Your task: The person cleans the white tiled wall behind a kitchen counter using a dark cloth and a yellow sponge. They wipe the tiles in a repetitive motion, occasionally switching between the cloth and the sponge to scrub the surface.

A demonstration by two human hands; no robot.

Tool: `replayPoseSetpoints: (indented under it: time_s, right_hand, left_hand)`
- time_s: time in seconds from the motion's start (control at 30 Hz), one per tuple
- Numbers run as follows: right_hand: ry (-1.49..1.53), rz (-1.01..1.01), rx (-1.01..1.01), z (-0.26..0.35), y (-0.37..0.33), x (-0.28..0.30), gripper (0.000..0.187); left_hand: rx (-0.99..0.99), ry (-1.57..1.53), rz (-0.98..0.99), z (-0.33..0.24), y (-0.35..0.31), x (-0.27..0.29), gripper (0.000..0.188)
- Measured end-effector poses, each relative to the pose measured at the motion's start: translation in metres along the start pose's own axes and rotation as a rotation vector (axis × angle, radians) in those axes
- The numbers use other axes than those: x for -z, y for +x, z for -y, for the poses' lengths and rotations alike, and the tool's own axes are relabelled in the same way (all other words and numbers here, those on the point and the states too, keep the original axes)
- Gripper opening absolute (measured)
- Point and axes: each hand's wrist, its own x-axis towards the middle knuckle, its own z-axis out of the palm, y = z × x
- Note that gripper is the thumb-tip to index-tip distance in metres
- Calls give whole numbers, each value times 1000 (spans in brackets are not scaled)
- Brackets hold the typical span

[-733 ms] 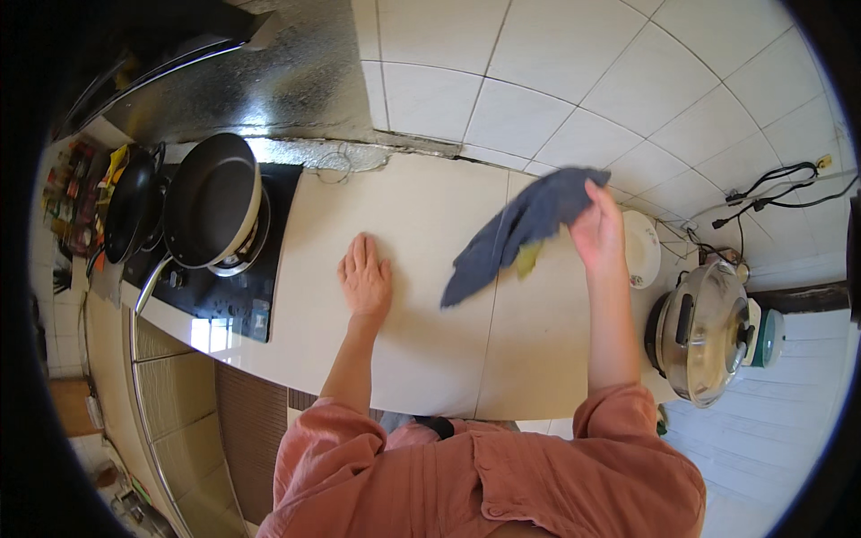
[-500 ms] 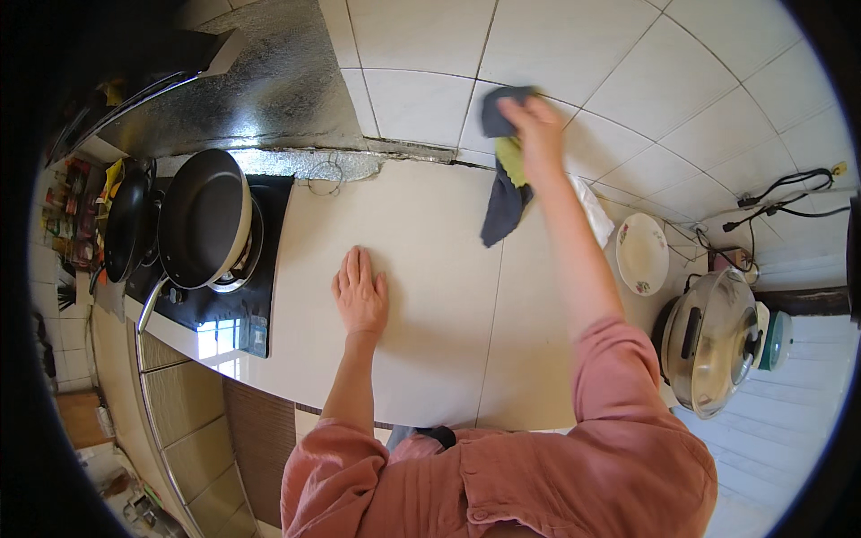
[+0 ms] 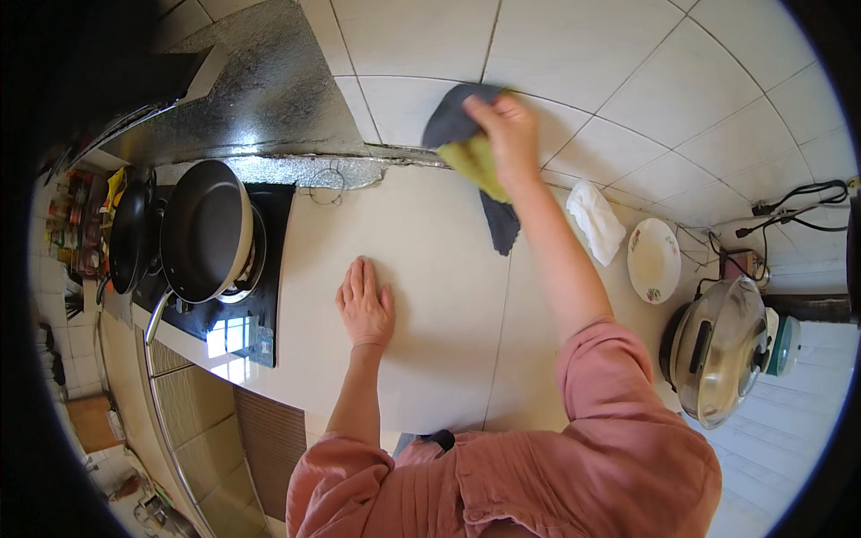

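Observation:
A dark grey and yellow-green cloth (image 3: 471, 159) is held in my right hand (image 3: 508, 134), up against the white wall tiles (image 3: 408, 103) at the back of the counter. One grey end of it hangs down toward the countertop. My left hand (image 3: 366, 305) lies flat, palm down, on the pale countertop (image 3: 430, 350), its fingers stretched forward and holding nothing. Right of my right forearm lies a bunched white cloth (image 3: 595, 222). Beside that sits an oval white plate (image 3: 654, 261) with a flower pattern.
Left, a frying pan (image 3: 206, 233) stands on the black gas hob (image 3: 269, 269), with another dark pan (image 3: 133, 229) behind it. At right stands a pan with a glass lid (image 3: 715, 350). Black cables (image 3: 798, 208) hang on the right wall. A wire ring (image 3: 326, 186) lies near the back edge.
My right hand has moved the cloth leftward along the tiles, and the cloth is more spread out. More of the white cloth shows. My left hand stays flat on the counter.

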Motion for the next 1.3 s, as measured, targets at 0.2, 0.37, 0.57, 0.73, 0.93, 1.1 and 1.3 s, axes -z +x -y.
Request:
replayPoseSetpoints:
  time_s: [0.2, 0.37, 0.57, 0.73, 0.93, 1.1, 1.3]
  right_hand:
    - [195, -146, 1, 19, -5, 8, 11]
    - [-48, 34, -57, 5, 0, -4, 12]
    - [-110, -195, -99, -31, -12, 96, 18]
    - [218, -151, 328, 107, -5, 116, 5]
    - [89, -234, -95, 29, -27, 139, 10]
    - [258, -172, 234, 116, -11, 159, 10]
    - [227, -310, 304, 133, -4, 163, 9]
  left_hand:
    - [25, 24, 19, 7, -5, 0, 58]
    - [-14, -7, 4, 3, 0, -2, 59]
    - [-12, 2, 4, 2, 2, -1, 58]
    - [7, 30, -16, 5, -3, -2, 57]
    - [-25, 37, -22, 3, 1, -7, 56]
    - [-17, 25, -31, 4, -3, -4, 57]
    - [-19, 44, -12, -2, -2, -6, 58]
